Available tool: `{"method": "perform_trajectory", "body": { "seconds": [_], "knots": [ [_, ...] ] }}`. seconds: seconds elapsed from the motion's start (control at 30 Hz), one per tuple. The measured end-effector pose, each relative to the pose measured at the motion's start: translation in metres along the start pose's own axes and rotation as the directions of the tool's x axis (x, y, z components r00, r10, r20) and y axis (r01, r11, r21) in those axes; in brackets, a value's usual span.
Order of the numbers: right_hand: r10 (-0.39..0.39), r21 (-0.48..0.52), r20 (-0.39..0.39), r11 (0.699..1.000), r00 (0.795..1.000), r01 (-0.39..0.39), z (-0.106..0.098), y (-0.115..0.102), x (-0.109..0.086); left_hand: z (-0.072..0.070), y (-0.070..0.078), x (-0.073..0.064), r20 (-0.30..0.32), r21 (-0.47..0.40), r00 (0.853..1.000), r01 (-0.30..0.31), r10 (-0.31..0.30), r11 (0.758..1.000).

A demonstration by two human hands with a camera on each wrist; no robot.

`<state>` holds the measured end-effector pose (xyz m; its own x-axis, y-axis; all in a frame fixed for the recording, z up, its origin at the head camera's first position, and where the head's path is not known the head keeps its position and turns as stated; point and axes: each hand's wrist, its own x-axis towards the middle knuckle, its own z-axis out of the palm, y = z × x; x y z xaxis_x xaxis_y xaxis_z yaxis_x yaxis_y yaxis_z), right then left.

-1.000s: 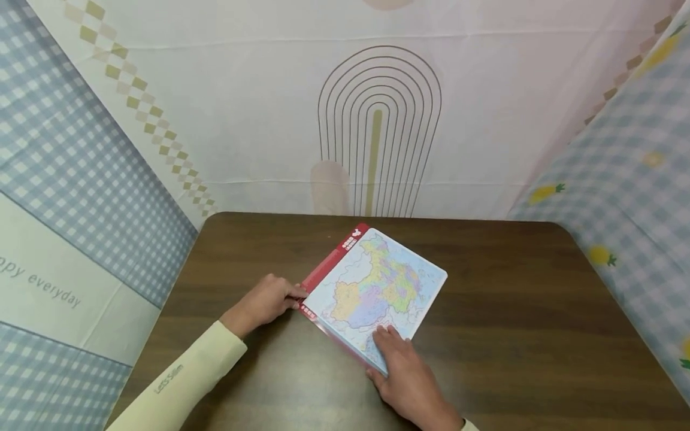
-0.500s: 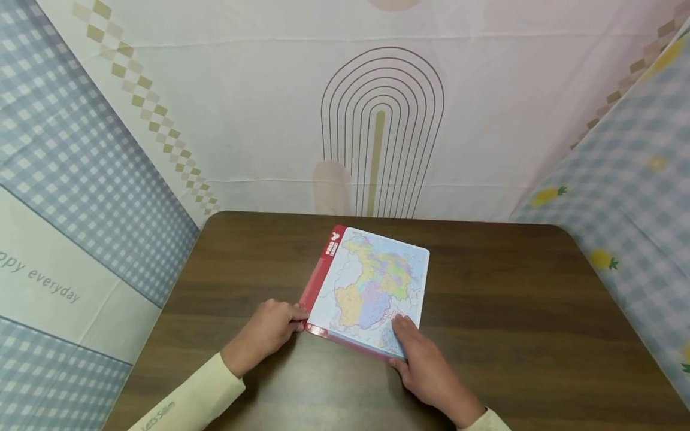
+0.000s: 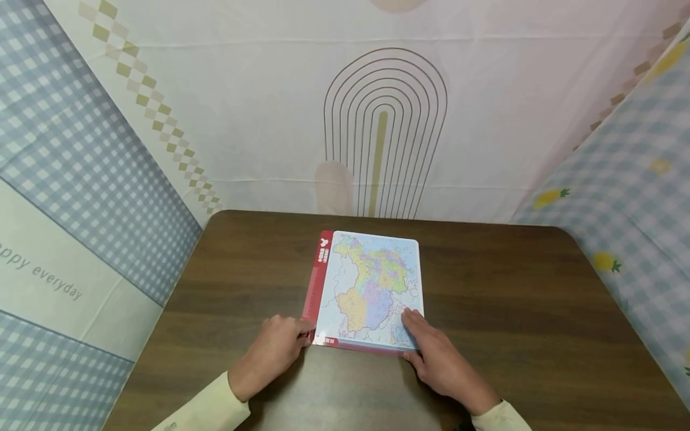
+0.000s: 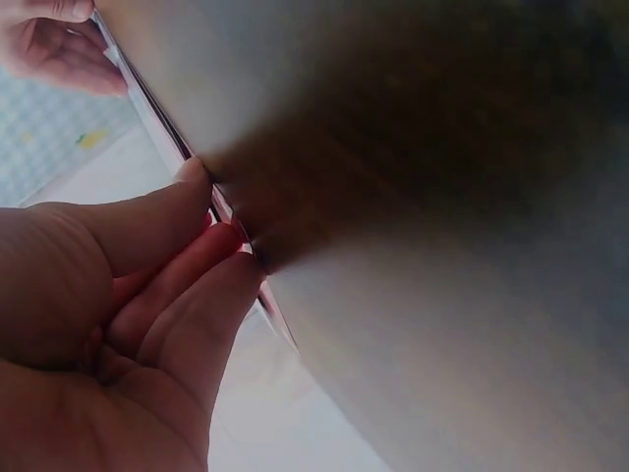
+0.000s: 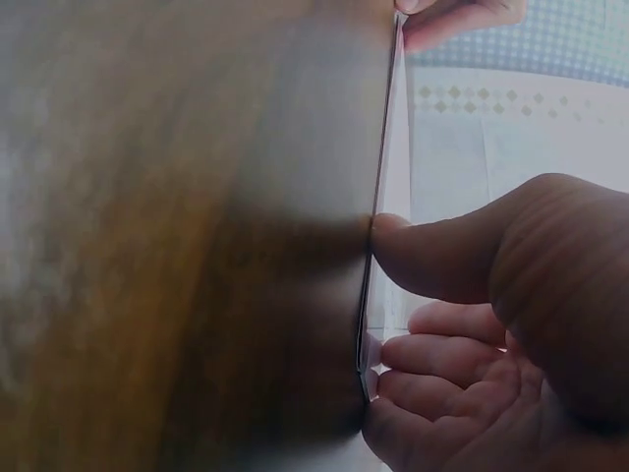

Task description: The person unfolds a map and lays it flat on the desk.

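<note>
A: Where is the map?

B: The map (image 3: 372, 281) lies over the table (image 3: 512, 299), at the lower centre of the head view. It is a thin rectangle with rounded corners, smooth and faintly glossy, printed in pale blue, yellow, green and violet. A red strip (image 3: 312, 287) with white lettering runs down its left side. Card or plastic: cannot be determined.

A: Condition of the hands?

B: The left hand (image 3: 275, 350) pinches the map's lower left corner, fingers bent. The right hand (image 3: 439, 356) holds the lower right corner, thumb at the near edge, fingers at the right side.

A: Surrounding materials?

B: Table dark brown, streaked like wood grain, far corners rounded, dull sheen at bottom centre. The back cloth (image 3: 259, 108) is pale and creased, with nested arches in thin dark line. The left cloth (image 3: 48, 137) is blue check; the right cloth (image 3: 625, 221), also checked, hangs in a slack curve and bears yellow fruit prints.

A: Anything obscured?

B: Several items. Both sleeves (image 3: 210, 407) are cut off at the bottom of the frame. A dark object (image 3: 463, 424) beneath the right cuff shows too little to name. The map's small print is illegible. Both wrist views give the map nearly edge-on above a blurred tabletop, and each crops the opposite hand at the top.
</note>
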<state>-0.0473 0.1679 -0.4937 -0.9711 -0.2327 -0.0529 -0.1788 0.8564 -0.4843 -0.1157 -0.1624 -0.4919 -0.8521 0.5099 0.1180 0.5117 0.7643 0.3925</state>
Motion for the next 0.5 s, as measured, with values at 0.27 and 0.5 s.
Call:
{"method": "perform_trajectory", "body": {
  "seconds": [0.27, 0.5],
  "knots": [
    [-0.055, -0.046, -0.04, 0.998, 0.998, 0.053, 0.002, 0.0, -0.001, 0.001, -0.002, 0.004, -0.021, -0.053, 1.0, 0.014, -0.015, 0.999],
    [-0.108, -0.073, -0.017, 0.992, 0.994, 0.107, 0.004, -0.01, 0.006, 0.002, -0.004, 0.006, 0.011, -0.093, 1.0, 0.001, 0.0, 0.996]
  ]
}}
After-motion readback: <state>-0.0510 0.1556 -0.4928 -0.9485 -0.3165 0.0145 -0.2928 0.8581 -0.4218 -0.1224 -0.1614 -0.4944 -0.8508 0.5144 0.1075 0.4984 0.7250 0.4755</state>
